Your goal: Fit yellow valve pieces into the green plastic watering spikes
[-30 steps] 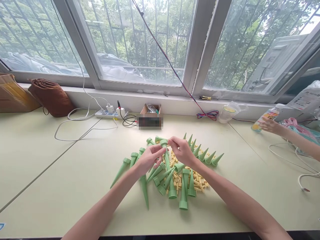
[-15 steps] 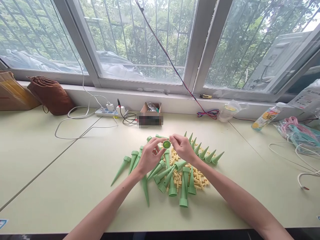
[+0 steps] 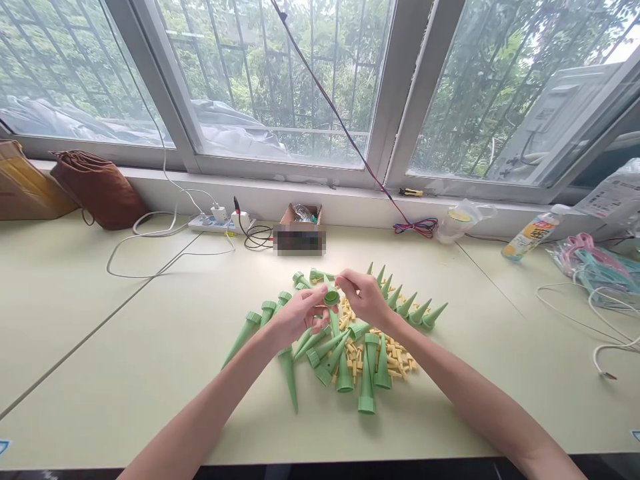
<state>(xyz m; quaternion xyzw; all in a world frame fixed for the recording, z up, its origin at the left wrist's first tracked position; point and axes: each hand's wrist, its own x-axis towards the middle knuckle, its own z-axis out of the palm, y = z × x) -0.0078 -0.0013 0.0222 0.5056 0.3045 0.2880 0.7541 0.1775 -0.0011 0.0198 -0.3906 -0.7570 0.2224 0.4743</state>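
Note:
My left hand point(image 3: 299, 313) holds a green plastic watering spike point(image 3: 331, 297) between thumb and fingers, its round open end facing me and its tip pointing up and away. Right beside it, my right hand point(image 3: 366, 297) is closed in a pinch close to the spike; whatever the fingertips hold is too small or hidden to make out. Below both hands lie several loose green spikes point(image 3: 367, 373) in a jumble. Among them is a heap of small pale-yellow plastic pieces point(image 3: 397, 357). To the right, several more spikes point(image 3: 419, 311) stand upright in a row, tips up.
Along the window wall are a brown drawstring bag point(image 3: 100, 190), a power strip point(image 3: 220, 223) with cables, a small open box point(image 3: 300, 237), a coiled wire point(image 3: 417, 228) and a spray can point(image 3: 533, 233). Bagged pink and teal cords point(image 3: 600, 267) lie at the right.
My left hand has shifted slightly, tilting the spike so its open end turns lower and its tip shows above. My right hand has moved a little left, still pinched.

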